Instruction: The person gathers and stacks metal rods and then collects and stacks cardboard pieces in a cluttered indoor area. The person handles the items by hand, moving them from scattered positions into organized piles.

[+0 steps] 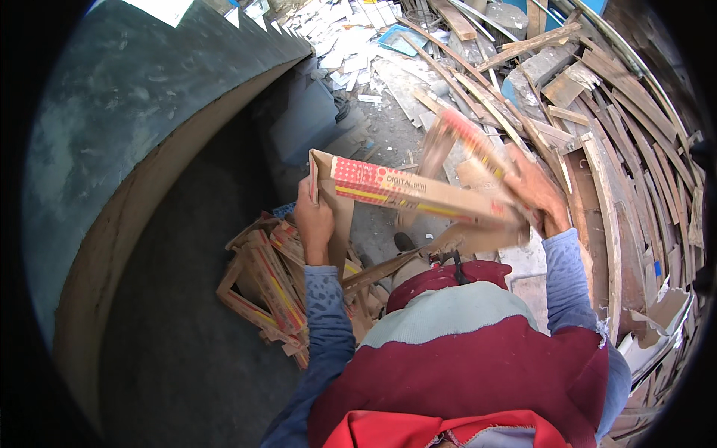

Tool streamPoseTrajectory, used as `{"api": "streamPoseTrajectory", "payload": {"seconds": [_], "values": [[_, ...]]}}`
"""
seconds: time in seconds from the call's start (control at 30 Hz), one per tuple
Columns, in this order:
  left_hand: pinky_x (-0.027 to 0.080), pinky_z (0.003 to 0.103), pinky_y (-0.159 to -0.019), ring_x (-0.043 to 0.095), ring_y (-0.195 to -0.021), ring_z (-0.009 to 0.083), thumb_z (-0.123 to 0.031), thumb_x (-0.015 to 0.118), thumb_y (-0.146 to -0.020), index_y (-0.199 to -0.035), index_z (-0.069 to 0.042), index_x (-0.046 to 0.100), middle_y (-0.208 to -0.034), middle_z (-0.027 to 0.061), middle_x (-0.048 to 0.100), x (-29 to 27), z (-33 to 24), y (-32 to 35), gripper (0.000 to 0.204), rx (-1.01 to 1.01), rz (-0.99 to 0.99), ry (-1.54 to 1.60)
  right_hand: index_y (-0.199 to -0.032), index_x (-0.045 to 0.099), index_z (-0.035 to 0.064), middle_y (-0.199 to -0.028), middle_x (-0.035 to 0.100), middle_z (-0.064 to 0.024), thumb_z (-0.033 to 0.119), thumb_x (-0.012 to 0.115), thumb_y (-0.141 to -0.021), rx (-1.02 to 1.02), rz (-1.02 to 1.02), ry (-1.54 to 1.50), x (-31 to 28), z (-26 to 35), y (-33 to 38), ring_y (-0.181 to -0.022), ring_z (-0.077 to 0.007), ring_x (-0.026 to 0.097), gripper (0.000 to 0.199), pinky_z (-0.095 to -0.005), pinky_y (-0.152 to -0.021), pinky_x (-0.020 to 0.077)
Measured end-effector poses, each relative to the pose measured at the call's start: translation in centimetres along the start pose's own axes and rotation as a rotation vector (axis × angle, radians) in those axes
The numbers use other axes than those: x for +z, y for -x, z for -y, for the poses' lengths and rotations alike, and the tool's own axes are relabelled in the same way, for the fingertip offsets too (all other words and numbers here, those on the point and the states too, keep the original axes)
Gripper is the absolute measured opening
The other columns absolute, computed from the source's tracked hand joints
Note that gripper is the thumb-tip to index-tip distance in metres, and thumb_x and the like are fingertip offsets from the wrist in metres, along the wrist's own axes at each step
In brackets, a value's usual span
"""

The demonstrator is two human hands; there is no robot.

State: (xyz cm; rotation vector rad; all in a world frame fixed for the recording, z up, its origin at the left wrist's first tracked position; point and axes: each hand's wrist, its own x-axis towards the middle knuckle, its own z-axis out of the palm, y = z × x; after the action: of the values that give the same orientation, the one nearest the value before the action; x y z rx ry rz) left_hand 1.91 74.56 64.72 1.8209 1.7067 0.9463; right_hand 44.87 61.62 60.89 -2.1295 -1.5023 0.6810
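In front of my body I hold a long, folded cardboard strip (418,193), brown with a red dotted and yellow printed band. My left hand (315,224) is closed on its left end, thumb up along the bent flap. At the right, my right hand (536,190) grips the cardboard, its fingers partly smeared by motion. A second length of cardboard (474,140), blurred, slants up and left from that hand; whether it joins the first strip is unclear. Below my left hand lies a heap of similar flattened cardboard pieces (272,287).
A large dark panel (149,97) rises along the left. Wooden planks (612,112) are piled on the right, with a long wooden frame (601,224) near my right arm. Scattered white paper (351,52) and a blue tray (399,41) lie farther off.
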Motion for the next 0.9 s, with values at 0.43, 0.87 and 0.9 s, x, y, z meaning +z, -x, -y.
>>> {"api": "streamPoseTrajectory", "payload": {"seconds": [0.43,0.87,0.9], "values": [[0.052,0.056,-0.090,0.066,-0.108,0.0493,-0.020,0.053,-0.106,-0.151,-0.022,0.049,-0.115,0.0256,0.071,6.6,-6.9,2.3,0.045,0.091,0.341,-0.150,-0.137,0.066,0.0088,-0.150,0.037,-0.0324,0.021,0.070,-0.095,-0.437,-0.469,-0.038,9.9,14.0,-3.4,-0.133,-0.0466,0.048,0.044,-0.0530,-0.107,0.0478],[0.053,0.046,-0.080,0.070,-0.090,0.0458,-0.032,0.053,-0.110,-0.125,-0.002,0.068,-0.099,0.0281,0.072,6.5,-4.9,5.6,0.037,0.004,0.298,0.095,-0.117,0.068,0.0182,-0.142,0.049,-0.0241,0.014,0.066,-0.092,-0.557,-0.437,0.110,12.9,9.7,-7.1,-0.115,-0.0407,0.061,0.026,-0.0466,-0.079,0.0616],[0.053,0.045,-0.079,0.071,-0.088,0.0439,-0.032,0.053,-0.110,-0.123,0.000,0.068,-0.097,0.0284,0.072,6.2,-4.6,5.7,0.038,-0.048,0.312,0.115,-0.117,0.068,0.0194,-0.142,0.050,-0.0235,0.015,0.066,-0.092,-0.605,-0.458,0.096,12.8,8.9,-7.2,-0.114,-0.0395,0.062,0.026,-0.0460,-0.079,0.0617]]}}
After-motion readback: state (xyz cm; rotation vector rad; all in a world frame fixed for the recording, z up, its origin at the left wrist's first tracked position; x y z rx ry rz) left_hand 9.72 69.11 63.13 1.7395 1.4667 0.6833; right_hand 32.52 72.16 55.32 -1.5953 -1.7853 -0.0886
